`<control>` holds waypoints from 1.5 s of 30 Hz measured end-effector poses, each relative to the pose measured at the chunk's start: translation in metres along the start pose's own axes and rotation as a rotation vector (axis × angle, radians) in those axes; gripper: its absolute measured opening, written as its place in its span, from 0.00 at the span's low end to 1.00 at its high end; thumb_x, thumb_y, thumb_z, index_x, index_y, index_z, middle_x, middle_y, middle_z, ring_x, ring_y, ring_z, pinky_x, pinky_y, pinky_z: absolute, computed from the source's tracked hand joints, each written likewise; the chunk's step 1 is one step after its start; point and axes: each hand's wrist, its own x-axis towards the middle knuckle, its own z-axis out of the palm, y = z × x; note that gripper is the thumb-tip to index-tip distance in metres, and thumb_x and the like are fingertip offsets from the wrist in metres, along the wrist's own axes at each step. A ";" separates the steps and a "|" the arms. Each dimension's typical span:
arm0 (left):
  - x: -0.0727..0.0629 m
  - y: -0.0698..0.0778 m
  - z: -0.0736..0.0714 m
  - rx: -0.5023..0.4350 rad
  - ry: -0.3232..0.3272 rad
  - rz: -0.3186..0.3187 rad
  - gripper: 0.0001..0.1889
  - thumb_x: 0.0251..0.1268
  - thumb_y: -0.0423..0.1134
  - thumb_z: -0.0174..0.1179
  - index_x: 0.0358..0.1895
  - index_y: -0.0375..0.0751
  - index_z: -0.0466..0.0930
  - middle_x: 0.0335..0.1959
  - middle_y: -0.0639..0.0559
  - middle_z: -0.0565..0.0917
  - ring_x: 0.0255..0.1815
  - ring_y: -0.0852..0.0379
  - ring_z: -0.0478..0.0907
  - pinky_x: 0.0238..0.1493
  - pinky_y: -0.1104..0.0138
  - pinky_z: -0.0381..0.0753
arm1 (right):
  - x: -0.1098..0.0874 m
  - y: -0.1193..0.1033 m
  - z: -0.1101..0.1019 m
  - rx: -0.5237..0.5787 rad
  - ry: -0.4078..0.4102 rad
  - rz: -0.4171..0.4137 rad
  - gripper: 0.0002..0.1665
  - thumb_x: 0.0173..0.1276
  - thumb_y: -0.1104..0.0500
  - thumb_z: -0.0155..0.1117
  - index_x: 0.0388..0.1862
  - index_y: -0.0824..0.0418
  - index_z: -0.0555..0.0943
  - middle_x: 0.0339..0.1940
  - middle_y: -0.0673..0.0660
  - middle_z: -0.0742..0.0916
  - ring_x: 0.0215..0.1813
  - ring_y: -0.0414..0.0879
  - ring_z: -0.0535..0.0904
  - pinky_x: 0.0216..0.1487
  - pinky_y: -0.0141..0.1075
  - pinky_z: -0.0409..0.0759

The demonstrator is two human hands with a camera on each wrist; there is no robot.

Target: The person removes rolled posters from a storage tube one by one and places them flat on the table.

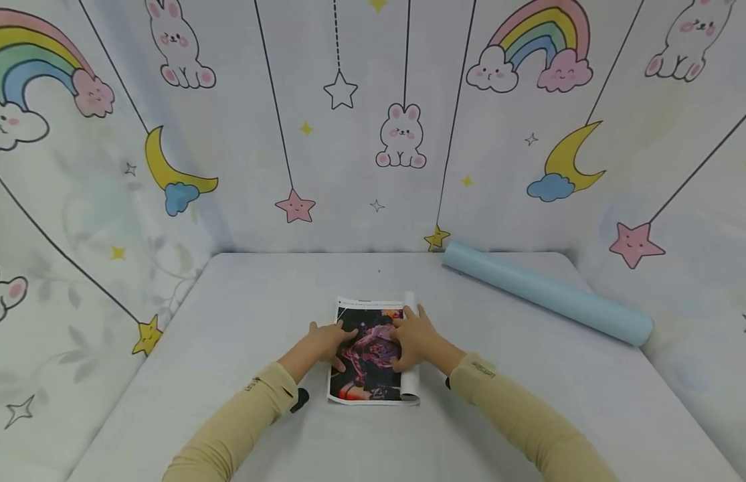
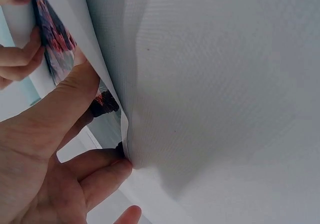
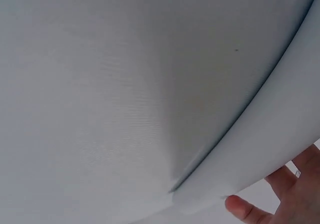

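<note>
A glossy printed sheet, dark with pink and orange artwork and a white border, lies on the table. Its right side is curled into a white roll. My left hand rests at the sheet's left edge, thumb on the artwork; in the left wrist view the left hand has fingertips touching the paper's edge. My right hand holds the rolled side, its fingers reaching over the roll. The right wrist view has the roll with the right hand partly out of frame behind it.
A long pale blue tube lies slanted across the back right of the white table. Patterned curtains with rabbits, stars and rainbows hang behind the table and along both sides.
</note>
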 end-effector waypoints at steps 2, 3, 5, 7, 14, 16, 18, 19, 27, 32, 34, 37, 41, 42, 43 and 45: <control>0.000 0.001 0.000 -0.005 -0.002 -0.002 0.45 0.39 0.51 0.71 0.68 0.54 0.62 0.68 0.39 0.60 0.65 0.44 0.61 0.59 0.38 0.50 | -0.004 0.005 0.004 -0.025 -0.001 0.012 0.42 0.36 0.25 0.62 0.51 0.42 0.80 0.53 0.48 0.78 0.63 0.56 0.62 0.60 0.60 0.56; 0.000 0.001 0.000 -0.003 -0.004 -0.003 0.45 0.39 0.51 0.71 0.68 0.54 0.62 0.68 0.39 0.59 0.65 0.44 0.61 0.59 0.38 0.51 | -0.006 0.007 0.006 -0.032 0.003 0.019 0.41 0.36 0.25 0.63 0.51 0.42 0.80 0.53 0.48 0.78 0.63 0.56 0.62 0.60 0.59 0.56; 0.000 0.001 -0.001 -0.007 -0.006 -0.008 0.46 0.39 0.51 0.71 0.68 0.54 0.61 0.68 0.39 0.59 0.65 0.44 0.61 0.59 0.39 0.51 | -0.011 0.013 0.009 -0.048 0.017 0.016 0.40 0.36 0.26 0.64 0.49 0.43 0.81 0.51 0.48 0.78 0.64 0.56 0.61 0.60 0.59 0.57; 0.000 0.002 -0.001 -0.002 -0.011 -0.014 0.46 0.39 0.52 0.70 0.68 0.54 0.61 0.68 0.39 0.59 0.65 0.44 0.62 0.59 0.39 0.51 | -0.016 0.019 0.012 -0.057 0.028 0.009 0.39 0.36 0.28 0.64 0.47 0.44 0.82 0.50 0.48 0.79 0.64 0.56 0.62 0.60 0.59 0.56; 0.001 0.003 0.000 0.021 -0.021 -0.018 0.46 0.40 0.52 0.70 0.68 0.55 0.61 0.68 0.40 0.59 0.65 0.44 0.63 0.59 0.39 0.51 | -0.033 0.041 0.020 -0.068 0.050 -0.003 0.36 0.34 0.30 0.66 0.42 0.49 0.84 0.47 0.49 0.80 0.61 0.55 0.64 0.61 0.62 0.51; 0.001 0.003 0.000 0.020 -0.022 -0.018 0.46 0.40 0.52 0.70 0.68 0.54 0.61 0.68 0.40 0.59 0.65 0.44 0.63 0.59 0.39 0.51 | -0.040 0.050 0.023 -0.071 0.060 0.000 0.35 0.35 0.31 0.67 0.41 0.49 0.84 0.47 0.50 0.80 0.60 0.54 0.65 0.61 0.62 0.51; 0.002 0.003 -0.001 0.022 -0.022 -0.022 0.45 0.40 0.52 0.70 0.68 0.55 0.61 0.68 0.40 0.59 0.65 0.44 0.63 0.59 0.39 0.51 | -0.048 0.059 0.026 -0.071 0.075 0.002 0.34 0.35 0.33 0.67 0.40 0.50 0.84 0.47 0.51 0.80 0.59 0.54 0.66 0.61 0.62 0.52; 0.002 0.003 -0.001 0.023 -0.022 -0.023 0.45 0.40 0.52 0.70 0.68 0.55 0.61 0.68 0.40 0.59 0.64 0.44 0.63 0.59 0.39 0.51 | -0.052 0.064 0.028 -0.067 0.084 0.001 0.34 0.36 0.33 0.67 0.41 0.51 0.83 0.47 0.51 0.80 0.58 0.54 0.66 0.61 0.62 0.52; -0.001 0.004 -0.004 0.012 -0.032 -0.015 0.45 0.40 0.52 0.70 0.68 0.53 0.62 0.68 0.39 0.59 0.64 0.43 0.63 0.59 0.39 0.52 | -0.092 0.098 0.039 0.041 0.162 0.015 0.36 0.39 0.37 0.70 0.46 0.55 0.80 0.47 0.55 0.81 0.60 0.61 0.66 0.58 0.63 0.54; -0.004 0.002 -0.004 0.008 -0.038 -0.010 0.45 0.41 0.53 0.69 0.69 0.53 0.60 0.69 0.40 0.57 0.66 0.45 0.61 0.59 0.38 0.51 | -0.109 0.110 0.046 0.165 0.123 0.057 0.41 0.46 0.38 0.67 0.56 0.60 0.76 0.54 0.64 0.78 0.61 0.62 0.66 0.57 0.61 0.60; -0.004 -0.001 -0.003 0.013 -0.038 -0.004 0.46 0.43 0.54 0.68 0.69 0.51 0.59 0.69 0.40 0.56 0.66 0.45 0.60 0.59 0.38 0.50 | -0.112 0.112 0.049 0.243 0.101 0.062 0.44 0.48 0.35 0.65 0.60 0.59 0.73 0.58 0.67 0.75 0.62 0.63 0.65 0.56 0.62 0.60; -0.004 -0.006 -0.001 0.012 -0.028 0.000 0.47 0.44 0.55 0.67 0.69 0.43 0.58 0.70 0.41 0.57 0.66 0.45 0.60 0.59 0.38 0.49 | -0.114 0.116 0.055 0.337 0.076 0.060 0.50 0.48 0.29 0.62 0.63 0.58 0.70 0.64 0.67 0.69 0.66 0.64 0.60 0.56 0.62 0.60; -0.004 -0.010 0.000 0.011 -0.012 0.011 0.47 0.46 0.56 0.67 0.68 0.35 0.58 0.69 0.42 0.57 0.66 0.45 0.61 0.60 0.38 0.49 | -0.117 0.121 0.064 0.369 0.044 0.047 0.56 0.45 0.24 0.58 0.67 0.58 0.66 0.68 0.62 0.66 0.68 0.64 0.55 0.57 0.62 0.60; -0.004 -0.010 0.000 0.010 -0.009 0.014 0.47 0.46 0.56 0.66 0.68 0.35 0.58 0.69 0.43 0.57 0.66 0.45 0.62 0.60 0.38 0.49 | -0.118 0.122 0.066 0.369 0.040 0.044 0.57 0.45 0.24 0.57 0.67 0.57 0.65 0.68 0.61 0.65 0.68 0.64 0.54 0.57 0.62 0.59; -0.004 -0.011 -0.001 0.011 -0.007 0.016 0.47 0.46 0.56 0.66 0.68 0.35 0.58 0.70 0.43 0.57 0.66 0.45 0.62 0.60 0.39 0.49 | -0.118 0.123 0.068 0.367 0.040 0.041 0.57 0.45 0.24 0.56 0.68 0.58 0.65 0.69 0.60 0.65 0.69 0.64 0.53 0.57 0.62 0.58; -0.004 -0.012 -0.001 0.014 -0.006 0.017 0.47 0.46 0.56 0.66 0.68 0.36 0.57 0.70 0.43 0.57 0.66 0.45 0.61 0.60 0.39 0.48 | -0.120 0.123 0.071 0.373 0.048 0.036 0.58 0.45 0.23 0.56 0.68 0.58 0.64 0.69 0.59 0.65 0.69 0.64 0.52 0.58 0.63 0.56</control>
